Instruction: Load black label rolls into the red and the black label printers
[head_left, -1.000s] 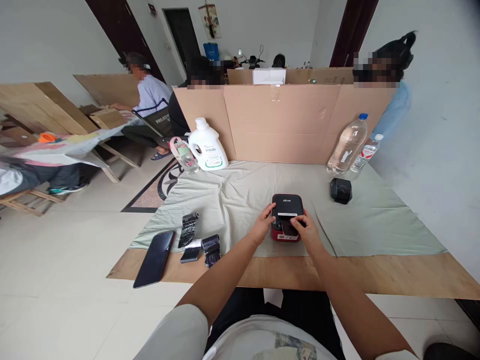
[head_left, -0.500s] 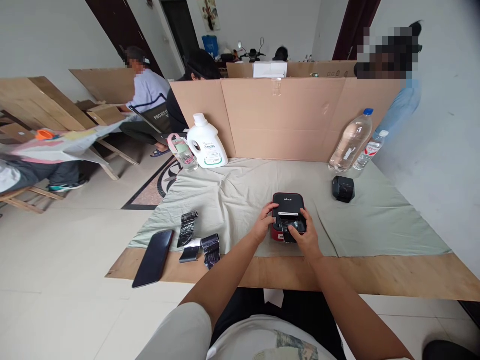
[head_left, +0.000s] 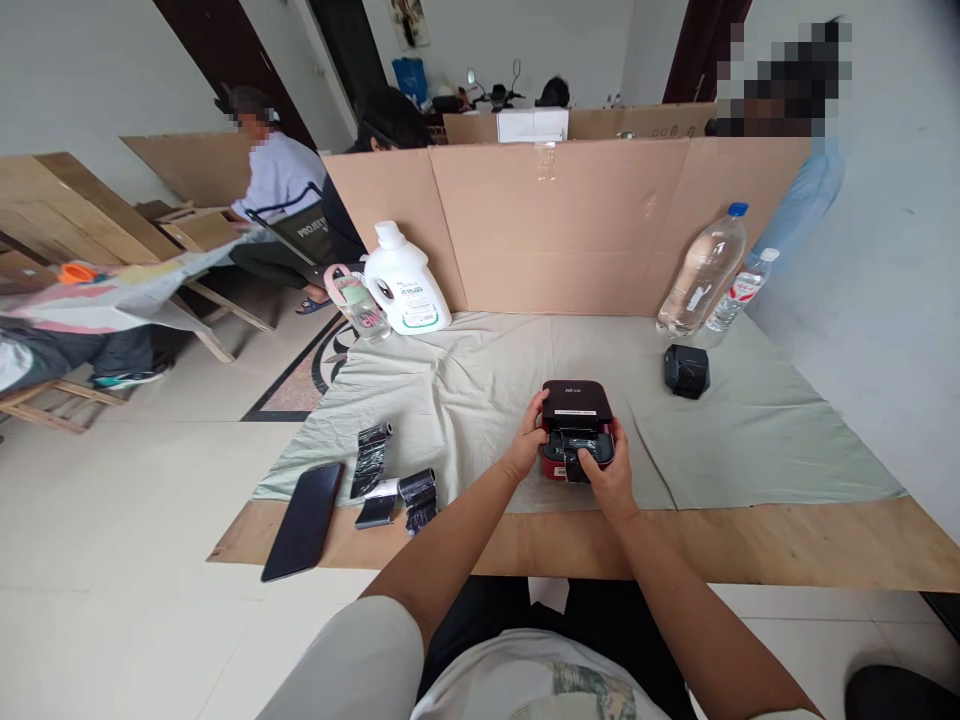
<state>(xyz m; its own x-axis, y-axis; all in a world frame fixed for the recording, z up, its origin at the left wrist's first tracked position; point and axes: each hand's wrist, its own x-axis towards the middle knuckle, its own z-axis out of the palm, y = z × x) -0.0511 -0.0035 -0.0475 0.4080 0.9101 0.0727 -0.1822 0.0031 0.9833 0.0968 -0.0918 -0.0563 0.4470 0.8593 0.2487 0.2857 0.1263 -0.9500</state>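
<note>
Table: a wooden board (head_left: 787,545), bare along its near edge.
Cloth: a pale green sheet (head_left: 480,385) covering the board from the far edge almost to the near one.
Far edge: a cardboard screen (head_left: 570,225) standing upright.
Far left corner: a white jug (head_left: 403,282) with a small bottle (head_left: 358,305) just beside it.
Far right corner: two clear bottles (head_left: 701,272), and a small black box (head_left: 685,370) near them.
Middle, towards the near edge: a red and black device (head_left: 574,425).
Near left corner: a dark phone (head_left: 304,518) and black rolls (head_left: 394,480).

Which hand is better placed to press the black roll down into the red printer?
Right, probably. The right hand already lies over the black roll at the open front of the red printer, while the left hand grips the printer's left side, steadying it.
</note>
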